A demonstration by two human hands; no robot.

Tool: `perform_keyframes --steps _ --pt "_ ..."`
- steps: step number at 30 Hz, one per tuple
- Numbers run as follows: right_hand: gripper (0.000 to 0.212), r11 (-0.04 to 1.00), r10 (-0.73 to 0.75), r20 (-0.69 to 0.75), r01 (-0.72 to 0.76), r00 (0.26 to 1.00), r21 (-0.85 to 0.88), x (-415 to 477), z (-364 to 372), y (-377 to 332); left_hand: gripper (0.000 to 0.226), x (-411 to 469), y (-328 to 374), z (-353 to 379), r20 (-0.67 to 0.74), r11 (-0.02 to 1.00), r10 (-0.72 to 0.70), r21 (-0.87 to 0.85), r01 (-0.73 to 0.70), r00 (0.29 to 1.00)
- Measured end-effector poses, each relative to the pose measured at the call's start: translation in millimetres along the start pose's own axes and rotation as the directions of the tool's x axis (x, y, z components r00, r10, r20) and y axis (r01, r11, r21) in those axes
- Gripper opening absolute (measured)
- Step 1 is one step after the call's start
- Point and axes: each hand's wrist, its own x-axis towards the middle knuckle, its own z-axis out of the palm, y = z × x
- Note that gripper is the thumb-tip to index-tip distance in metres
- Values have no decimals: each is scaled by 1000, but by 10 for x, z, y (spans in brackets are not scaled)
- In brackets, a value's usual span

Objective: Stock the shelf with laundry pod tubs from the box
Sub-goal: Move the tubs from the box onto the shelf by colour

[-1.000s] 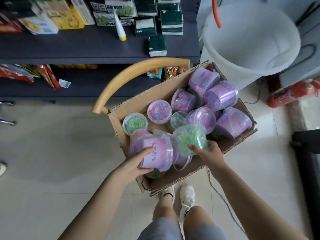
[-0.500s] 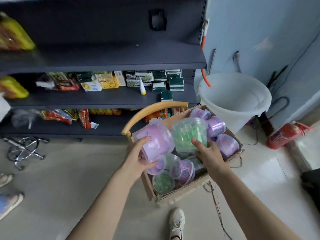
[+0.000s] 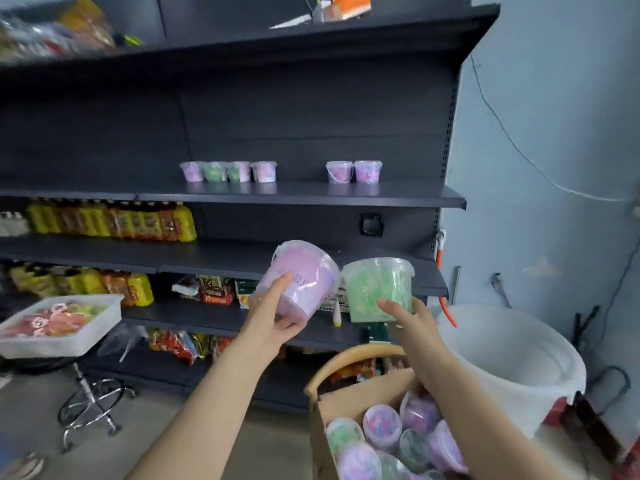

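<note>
My left hand (image 3: 273, 315) grips a purple pod tub (image 3: 300, 278), tilted, in front of the dark shelving. Beside it my right hand (image 3: 407, 318) holds a green pod tub (image 3: 377, 289) upright from below. Both tubs are in the air, well above the cardboard box (image 3: 341, 403) at lower right, which holds several more lidded tubs (image 3: 382, 427). On the shelf (image 3: 301, 197) above, several small tubs (image 3: 228, 171) stand in a row, and two more tubs (image 3: 354, 171) stand to their right with a gap between the groups.
A big white bucket (image 3: 512, 362) stands right of the box. A white tray of snacks (image 3: 59, 323) sits on a chrome stool (image 3: 91, 407) at left. Bottles and snack packs fill the lower left shelves. A curved wooden chair back (image 3: 349, 362) arches behind the box.
Both hands lifted their tubs out of the box and up to shelf height. My view swung from the box up to the shelving.
</note>
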Motion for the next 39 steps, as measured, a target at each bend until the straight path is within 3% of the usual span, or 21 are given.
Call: perform_keyframes --steps 3,5,10,14,19,27,33,37,39 --pt "95 999 -37 -2 37 999 -17 238 398 -166 52 213 436 -97 52 1000 -6 -10 6 999" --pt "100 997 -67 -3 67 998 -38 439 709 -231 52 437 721 -208 81 1000 5 -5 -4 997" --pt "96 989 -138 -58 134 989 -58 986 1649 -335 57 1099 1514 -575 129 999 43 6 -44 991" --pt "64 982 -190 -103 186 976 -43 1420 2415 -449 58 1624 2147 -858 158 986 151 51 -161 976" --pt "55 975 -221 -118 219 968 -31 1926 3184 -575 51 2245 2796 -1177 221 951 250 128 -282 943" --pt "60 968 -251 -9 251 968 -20 3046 4123 -622 45 3237 3442 -1491 236 939 295 105 -326 926" --pt "48 967 -253 128 255 959 5 4072 4730 -623 13 4093 3918 -1578 189 925 327 135 -354 926" --pt "50 960 -267 200 278 943 -29 4758 5098 -660 46 4669 4245 -1633 113 908 381 143 -394 918" --pt "54 959 -268 227 281 936 -26 5063 5293 -635 47 4899 4372 -1705 109 897 399 162 -412 911"
